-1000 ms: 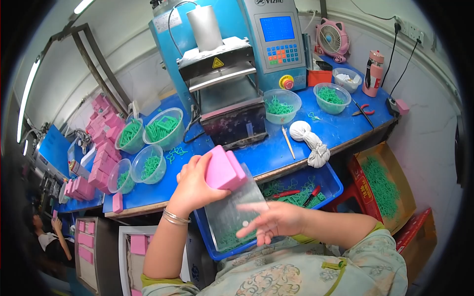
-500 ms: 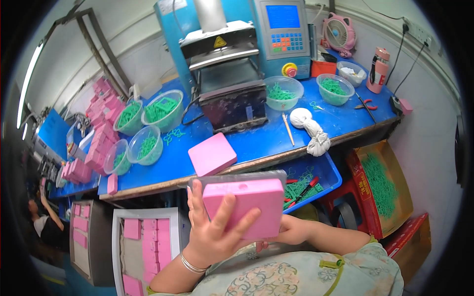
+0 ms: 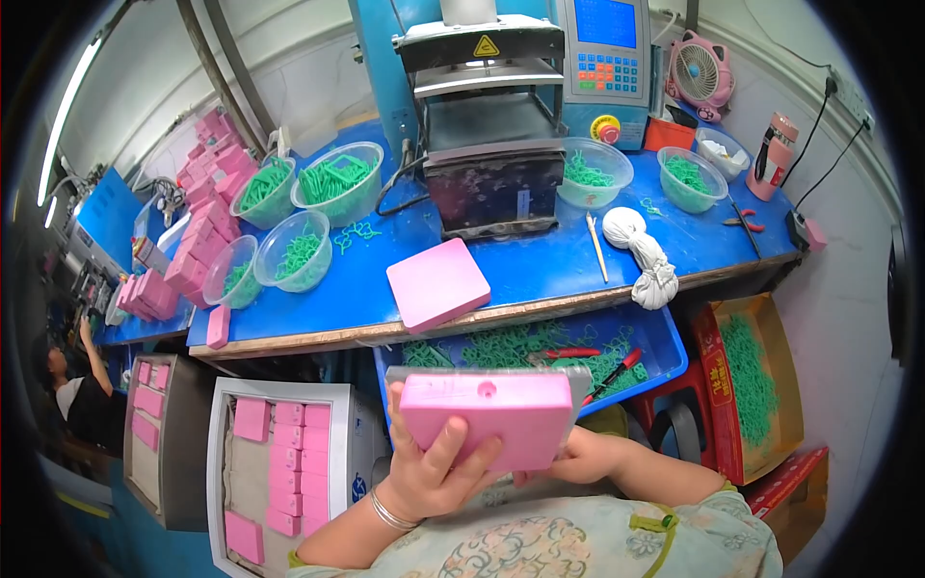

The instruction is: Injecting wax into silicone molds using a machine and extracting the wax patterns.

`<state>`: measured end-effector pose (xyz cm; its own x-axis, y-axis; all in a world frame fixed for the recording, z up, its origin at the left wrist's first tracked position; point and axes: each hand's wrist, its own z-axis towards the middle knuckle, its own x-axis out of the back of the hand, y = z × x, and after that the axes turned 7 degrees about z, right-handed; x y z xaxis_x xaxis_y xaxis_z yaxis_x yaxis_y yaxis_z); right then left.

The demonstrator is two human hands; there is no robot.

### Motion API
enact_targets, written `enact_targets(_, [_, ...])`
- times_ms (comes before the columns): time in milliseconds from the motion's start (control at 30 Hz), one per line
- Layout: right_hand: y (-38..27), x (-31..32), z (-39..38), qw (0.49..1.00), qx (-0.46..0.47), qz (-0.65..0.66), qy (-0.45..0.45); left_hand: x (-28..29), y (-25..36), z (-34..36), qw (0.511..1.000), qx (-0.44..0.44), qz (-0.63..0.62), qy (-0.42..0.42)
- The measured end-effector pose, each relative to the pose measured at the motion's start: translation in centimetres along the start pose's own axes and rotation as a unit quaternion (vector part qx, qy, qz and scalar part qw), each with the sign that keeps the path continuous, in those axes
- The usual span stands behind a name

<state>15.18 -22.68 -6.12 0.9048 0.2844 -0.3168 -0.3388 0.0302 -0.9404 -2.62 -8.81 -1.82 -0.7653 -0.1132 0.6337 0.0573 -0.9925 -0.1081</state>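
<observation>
My left hand [image 3: 429, 482] grips a thick square pink block [image 3: 506, 424], its fingers spread across the near face. A round hole shows in the block's upper edge. Against the far side lies a grey, see-through plate [image 3: 582, 387] that sticks out past the edges. My right hand [image 3: 578, 457] is closed at the block's lower right corner, its fingertips partly hidden beneath. Beyond the block, a blue tray [image 3: 674, 361] holds green stringy pieces and red-handled pliers [image 3: 617, 374]. Another pink block [image 3: 438, 284] rests on the blue table.
A press [image 3: 496, 183] stands on the blue table [image 3: 328, 313], among clear bowls [image 3: 352, 197] of green pieces. White cloth [image 3: 641, 258] and a stick [image 3: 597, 248] lie at right. Pink blocks fill a crate [image 3: 332, 409] at lower left; a box [image 3: 785, 405] stands right.
The pink block has tipped so its holed upper edge shows more. Table and press have shifted right in view, and more of the blue tray shows. Both hands keep their hold.
</observation>
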Motion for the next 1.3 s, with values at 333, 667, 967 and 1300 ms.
enact_targets(333, [-8.8,0.7,1.7,0.943,-0.063,0.321,0.065,3.8,4.0,11.0,0.423,-0.013,-0.902,0.092])
enact_targets(667, [-16.0,5.6,5.9,0.962,0.065,0.251,0.082,2.2,6.4,12.8,0.244,-0.032,-0.961,0.128])
enact_targets(967, [-17.1,8.1,10.7,0.912,0.187,0.247,0.268,1.6,9.0,13.1,0.116,-0.020,-0.980,0.161])
enact_targets(1300, [-16.2,10.7,12.7,0.902,0.178,0.043,0.392,3.9,9.7,12.7,0.217,0.082,-0.957,0.175])
